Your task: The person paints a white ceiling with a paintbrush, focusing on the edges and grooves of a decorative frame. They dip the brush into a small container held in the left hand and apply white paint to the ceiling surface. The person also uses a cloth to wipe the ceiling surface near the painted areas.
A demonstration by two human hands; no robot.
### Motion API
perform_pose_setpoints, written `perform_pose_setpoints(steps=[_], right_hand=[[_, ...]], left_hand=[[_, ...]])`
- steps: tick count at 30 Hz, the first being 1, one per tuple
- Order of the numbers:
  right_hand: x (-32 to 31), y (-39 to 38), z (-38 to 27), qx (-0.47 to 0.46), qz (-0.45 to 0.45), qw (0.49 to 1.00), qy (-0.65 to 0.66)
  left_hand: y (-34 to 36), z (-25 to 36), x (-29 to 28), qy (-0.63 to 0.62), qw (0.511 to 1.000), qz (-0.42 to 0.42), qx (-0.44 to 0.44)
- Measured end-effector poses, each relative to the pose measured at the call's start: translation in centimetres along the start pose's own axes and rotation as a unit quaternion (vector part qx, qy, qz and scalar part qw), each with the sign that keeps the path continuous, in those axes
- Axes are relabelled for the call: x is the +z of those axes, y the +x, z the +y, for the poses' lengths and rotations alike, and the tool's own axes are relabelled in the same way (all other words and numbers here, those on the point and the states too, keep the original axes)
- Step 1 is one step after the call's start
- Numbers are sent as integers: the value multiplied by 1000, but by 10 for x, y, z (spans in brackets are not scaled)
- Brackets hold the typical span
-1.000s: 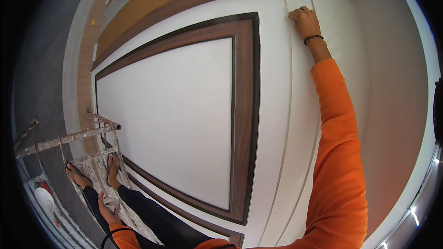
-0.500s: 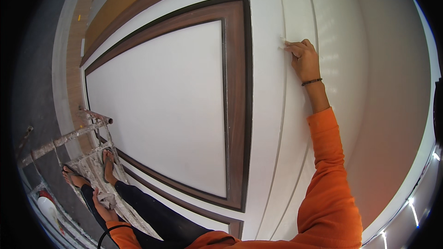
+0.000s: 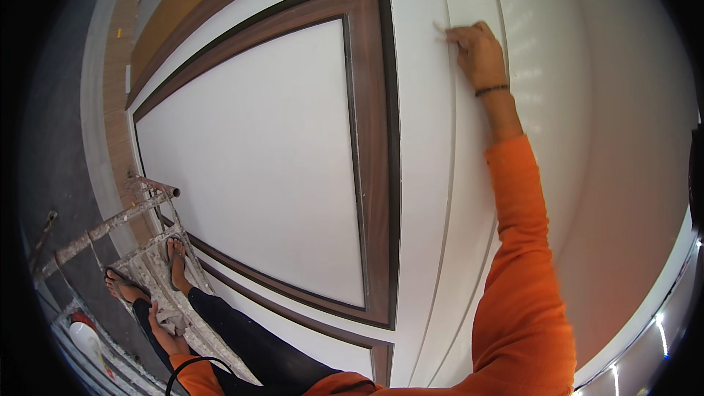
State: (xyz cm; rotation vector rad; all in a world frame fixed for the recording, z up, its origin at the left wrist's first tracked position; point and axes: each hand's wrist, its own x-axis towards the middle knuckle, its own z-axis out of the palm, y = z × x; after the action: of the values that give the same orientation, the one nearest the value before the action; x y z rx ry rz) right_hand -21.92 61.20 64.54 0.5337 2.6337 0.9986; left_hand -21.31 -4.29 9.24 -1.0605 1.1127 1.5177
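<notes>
Raised along the white wall (image 3: pixel 425 176), my right hand (image 3: pixel 480 55) has its fingers pinched together beside a long thin groove. A small whitish piece (image 3: pixel 440 28), blurred, sticks out from the fingertips; its kind is unclear. That arm wears an orange sleeve, with a dark beaded bracelet (image 3: pixel 492 90) at the wrist. Down by my legs, my left hand (image 3: pixel 169 339) is closed around a crumpled grey cloth (image 3: pixel 173 317). Part of that hand is hidden by the cloth.
My feet in sandals stand on a paint-spattered scaffold platform (image 3: pixel 150 264) with metal rails (image 3: pixel 110 227). A wall panel with a dark brown wooden frame (image 3: pixel 374 176) lies left of my right arm. A white and red helmet-like object (image 3: pixel 84 337) shows at lower left, above a grey floor (image 3: pixel 59 103).
My right hand has moved up along the groove, farther from me, with the whitish piece still at its fingertips. My left hand keeps the cloth in about the same place.
</notes>
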Motion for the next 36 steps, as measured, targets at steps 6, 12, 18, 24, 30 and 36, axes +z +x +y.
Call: perform_pose_setpoints(steps=[6, 12, 18, 24, 30, 36], right_hand=[[-4, -51, -9, 25, 40, 998, 36], [-8, -24, 7, 18, 73, 997, 8], [-46, -146, -50, 42, -30, 998, 21], [-74, -258, -95, 98, -54, 990, 79], [-40, -151, -51, 34, 27, 999, -6], [-55, -208, -81, 77, -32, 996, 44]], left_hand=[[1, 6, 2, 15, 999, -24, -24], [5, 3, 4, 30, 999, -29, -22], [-1, 12, 4, 13, 999, -15, -31], [11, 9, -6, 7, 998, -42, -51], [14, -4, 5, 40, 998, -32, -39], [13, 9, -2, 53, 996, -50, -54]])
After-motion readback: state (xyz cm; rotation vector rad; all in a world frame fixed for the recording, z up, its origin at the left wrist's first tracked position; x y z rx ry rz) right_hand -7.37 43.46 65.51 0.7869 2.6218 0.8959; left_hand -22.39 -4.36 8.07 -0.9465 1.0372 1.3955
